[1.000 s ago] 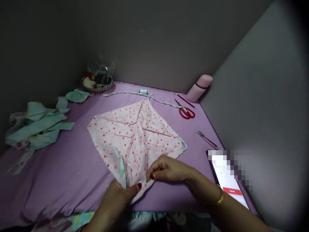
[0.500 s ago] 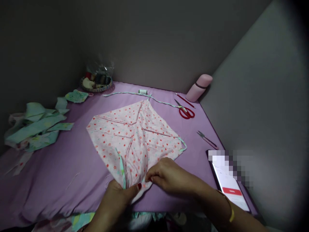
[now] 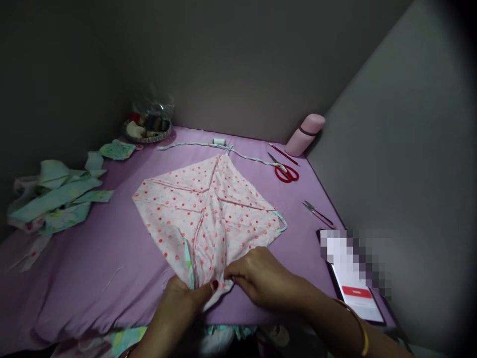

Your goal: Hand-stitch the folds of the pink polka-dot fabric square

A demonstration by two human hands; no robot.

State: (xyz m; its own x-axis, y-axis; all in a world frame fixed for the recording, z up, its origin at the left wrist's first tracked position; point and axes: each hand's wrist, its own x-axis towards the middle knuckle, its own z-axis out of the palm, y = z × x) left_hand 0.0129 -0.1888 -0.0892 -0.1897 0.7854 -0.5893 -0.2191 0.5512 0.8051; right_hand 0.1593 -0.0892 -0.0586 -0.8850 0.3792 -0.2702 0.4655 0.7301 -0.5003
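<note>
A pale pink piece of fabric with small red and orange dots lies spread over the purple-covered table. Its near corner is gathered between my hands. My left hand grips that near edge, thumb on top and fingers hidden underneath, beside a green strip on the cloth. My right hand is closed, its fingertips pinched at the same edge just right of the left thumb. Whether a needle sits in that pinch is too small to tell. A thin green loop sticks out from the fabric's right corner.
Red-handled scissors, thread snips, a red pencil and a pink bottle lie at right, with a phone nearer. Behind are a thread spool, twisted cord and basket. Green scraps lie left.
My right hand has turned slightly, its knuckles now more upright, while still pinching the edge. My left hand keeps its grip. The whole view has shifted slightly.
</note>
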